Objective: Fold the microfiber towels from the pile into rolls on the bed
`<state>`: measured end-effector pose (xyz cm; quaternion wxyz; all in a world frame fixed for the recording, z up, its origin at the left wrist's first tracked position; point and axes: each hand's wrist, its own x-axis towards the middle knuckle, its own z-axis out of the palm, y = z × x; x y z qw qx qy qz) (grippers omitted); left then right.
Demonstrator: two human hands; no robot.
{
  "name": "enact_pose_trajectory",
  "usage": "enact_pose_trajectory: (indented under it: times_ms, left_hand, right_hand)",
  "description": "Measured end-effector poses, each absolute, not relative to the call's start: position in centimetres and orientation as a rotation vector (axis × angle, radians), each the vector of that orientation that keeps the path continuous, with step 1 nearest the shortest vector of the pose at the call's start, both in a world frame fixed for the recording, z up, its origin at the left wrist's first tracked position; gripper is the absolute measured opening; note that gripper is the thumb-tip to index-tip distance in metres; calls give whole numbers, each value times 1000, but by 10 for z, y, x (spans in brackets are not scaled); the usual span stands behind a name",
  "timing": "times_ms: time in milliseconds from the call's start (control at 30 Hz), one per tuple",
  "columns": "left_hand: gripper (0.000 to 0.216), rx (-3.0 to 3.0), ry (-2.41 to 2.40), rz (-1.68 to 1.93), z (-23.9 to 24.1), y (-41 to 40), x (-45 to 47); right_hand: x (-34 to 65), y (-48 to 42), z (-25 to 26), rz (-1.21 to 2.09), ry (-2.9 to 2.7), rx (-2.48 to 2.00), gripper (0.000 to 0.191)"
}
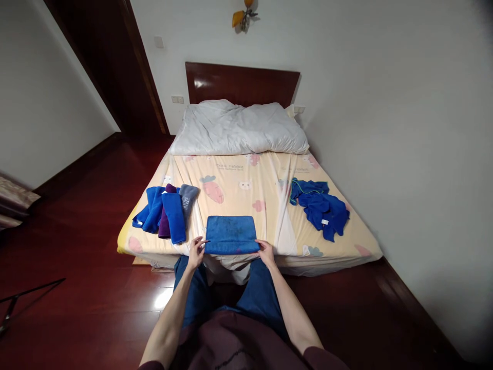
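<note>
A blue towel [231, 229] lies flat at the front edge of the bed, its near edge folded over into a strip. My left hand [196, 252] pinches the left end of that folded strip. At the opposite end, my right hand [265, 252] grips the right corner between thumb and fingers. To the left rests a group of rolled or folded towels: blue ones [174, 217], a purple one [164, 223] and a grey one [188, 198]. Crumpled blue towels [323, 208] lie in a loose heap to the right, one with green edging.
The bed [231, 195] has a yellow sheet with carrot and rabbit prints. A white quilt [239, 128] is bunched against the dark wooden headboard [242, 85]. A wall runs along the right side. A thin black stand [31, 293] is on the red floor at left.
</note>
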<state>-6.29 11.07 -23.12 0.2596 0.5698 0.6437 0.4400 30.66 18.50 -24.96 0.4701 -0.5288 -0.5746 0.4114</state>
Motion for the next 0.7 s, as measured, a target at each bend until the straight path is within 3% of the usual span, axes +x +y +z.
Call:
enact_pose_trajectory:
  times_ms: [167, 433, 700]
  left_hand:
    - [36, 1370, 1759, 1288, -233, 116, -60]
    - [59, 1236, 1827, 1327, -232, 116, -57]
    - [53, 1261, 1839, 1315, -226, 113, -55]
  right_hand:
    - [307, 186, -245, 1002, -1385, -1346, 26]
    - [303, 187, -237, 1015, -1329, -1442, 47]
    - [295, 190, -232, 952, -1206, -1453, 54]
